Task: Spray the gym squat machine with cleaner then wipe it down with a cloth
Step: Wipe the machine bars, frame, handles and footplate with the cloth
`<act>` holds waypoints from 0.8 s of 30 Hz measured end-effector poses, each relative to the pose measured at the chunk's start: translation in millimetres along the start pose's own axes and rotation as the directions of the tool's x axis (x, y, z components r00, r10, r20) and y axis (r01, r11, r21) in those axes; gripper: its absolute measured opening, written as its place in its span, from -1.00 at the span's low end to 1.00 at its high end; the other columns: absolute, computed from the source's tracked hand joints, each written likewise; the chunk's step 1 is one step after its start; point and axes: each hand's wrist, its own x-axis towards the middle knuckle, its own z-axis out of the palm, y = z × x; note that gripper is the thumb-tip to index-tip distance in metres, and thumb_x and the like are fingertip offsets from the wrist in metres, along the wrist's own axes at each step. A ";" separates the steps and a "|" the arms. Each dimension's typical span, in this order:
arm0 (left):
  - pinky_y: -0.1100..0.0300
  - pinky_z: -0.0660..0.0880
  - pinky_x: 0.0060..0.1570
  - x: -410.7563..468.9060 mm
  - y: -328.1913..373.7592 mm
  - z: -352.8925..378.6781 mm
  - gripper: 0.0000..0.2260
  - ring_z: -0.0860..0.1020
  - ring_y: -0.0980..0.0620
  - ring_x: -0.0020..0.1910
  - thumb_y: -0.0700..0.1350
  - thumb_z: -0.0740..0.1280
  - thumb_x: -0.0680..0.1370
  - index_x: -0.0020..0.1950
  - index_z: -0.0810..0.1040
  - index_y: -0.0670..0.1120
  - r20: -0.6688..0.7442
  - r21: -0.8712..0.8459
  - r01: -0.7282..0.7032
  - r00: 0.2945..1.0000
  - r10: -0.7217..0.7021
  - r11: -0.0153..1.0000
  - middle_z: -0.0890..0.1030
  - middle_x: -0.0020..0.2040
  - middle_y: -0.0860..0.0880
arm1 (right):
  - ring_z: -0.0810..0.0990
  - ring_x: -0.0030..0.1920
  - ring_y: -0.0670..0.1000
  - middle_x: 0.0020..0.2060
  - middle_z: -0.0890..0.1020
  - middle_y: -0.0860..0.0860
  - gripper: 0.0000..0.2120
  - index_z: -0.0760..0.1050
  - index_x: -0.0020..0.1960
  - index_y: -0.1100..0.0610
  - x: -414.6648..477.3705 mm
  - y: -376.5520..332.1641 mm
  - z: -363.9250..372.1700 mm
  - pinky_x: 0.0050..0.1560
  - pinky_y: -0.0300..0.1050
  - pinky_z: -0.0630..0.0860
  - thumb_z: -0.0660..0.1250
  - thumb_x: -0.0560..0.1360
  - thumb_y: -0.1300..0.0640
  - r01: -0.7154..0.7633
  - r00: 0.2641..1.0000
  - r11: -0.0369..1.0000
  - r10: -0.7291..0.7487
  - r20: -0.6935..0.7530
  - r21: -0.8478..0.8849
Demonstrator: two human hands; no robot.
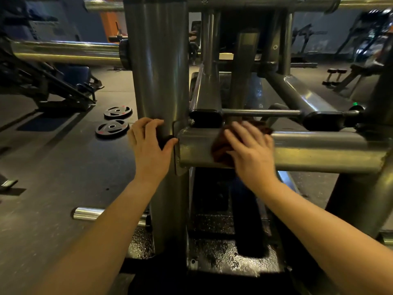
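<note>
- Left grip (150, 143) is clenched round the upright post (157, 71) of the squat machine (297, 96), fingers curled behind it and thumb in front; we make out nothing else in it.
- Right grip (252, 153) lies released, fingers straight, pressing the dark cloth (220, 150) flat on the crossbar (319, 150) just right of the upright post; the cloth is pinned, not grasped.
- We judge wiping is the step in hand; no spray bottle shows anywhere.
- Risk: with no finger curled round it, the cloth could slide from under the palm and drop to the glistening base plate (223, 258) below the crossbar.
- Risk: a bolt (192, 121) and a black bracket (205, 118) sit just right of the post, above the crossbar; fingertips sweeping towards the post could catch there.
- We count two grips, one cloth, and two weight plates (118, 112) on the floor (63, 167) left of the post.
</note>
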 end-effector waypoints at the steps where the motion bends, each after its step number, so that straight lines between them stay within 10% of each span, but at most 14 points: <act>1: 0.22 0.16 0.38 -0.5 -0.7 0.1 -0.50 0.27 -0.10 0.33 -0.08 0.59 0.45 0.31 0.49 -0.10 -0.003 -0.004 -0.004 1.000 0.004 1.000 0.37 0.35 -0.16 | 0.32 0.55 0.18 0.53 0.42 0.06 -0.55 0.49 0.49 0.02 -11.6 18.3 -3.8 0.33 0.27 0.32 0.29 0.60 0.03 -0.049 0.997 0.999 0.049 -0.057 -0.002; 7: 0.05 0.31 0.39 -2.2 -8.4 3.6 -0.50 0.28 -0.08 0.34 -0.05 0.59 0.45 0.32 0.49 -0.08 -0.019 -0.041 -0.017 1.000 0.017 0.999 0.36 0.36 -0.11 | 0.14 0.62 0.22 0.59 0.32 0.10 -0.52 0.47 0.50 0.08 -30.9 15.7 7.0 0.48 0.40 0.14 0.25 0.59 0.08 -0.283 0.940 0.949 0.303 -0.157 0.138; 12: -0.09 0.40 0.37 -1.2 -12.3 3.5 -0.49 0.22 0.07 0.34 -0.05 0.59 0.44 0.32 0.49 -0.05 -0.018 -0.097 -0.011 1.000 0.009 0.995 0.32 0.36 -0.05 | 0.02 0.65 0.24 0.63 0.21 0.11 -0.46 0.47 0.50 0.04 -14.2 -60.4 37.5 0.46 0.49 0.10 0.41 0.53 0.19 -0.024 0.995 0.990 0.038 -0.095 0.137; 18: 0.45 0.10 0.36 -1.4 -8.7 0.1 -0.51 0.25 0.00 0.33 -0.11 0.59 0.44 0.30 0.51 -0.11 -0.008 -0.085 -0.023 1.000 0.022 0.996 0.38 0.35 -0.17 | 0.00 0.67 0.15 0.63 0.23 0.06 -0.45 0.49 0.48 -0.01 -13.0 -68.7 51.3 0.57 0.26 0.02 0.46 0.51 0.20 0.225 0.973 0.970 -0.220 -0.066 0.091; 24: -0.04 0.15 0.38 -19.9 13.5 12.3 -0.52 0.26 -0.18 0.39 -0.08 0.52 0.48 0.36 0.48 -0.01 0.077 0.020 -0.153 0.986 0.151 0.988 0.36 0.43 -0.08 | 0.06 0.65 0.23 0.61 0.26 0.12 -0.49 0.49 0.48 0.07 -71.4 26.6 30.8 0.54 0.21 0.10 0.41 0.55 0.26 -0.001 0.991 1.000 0.005 -0.137 0.030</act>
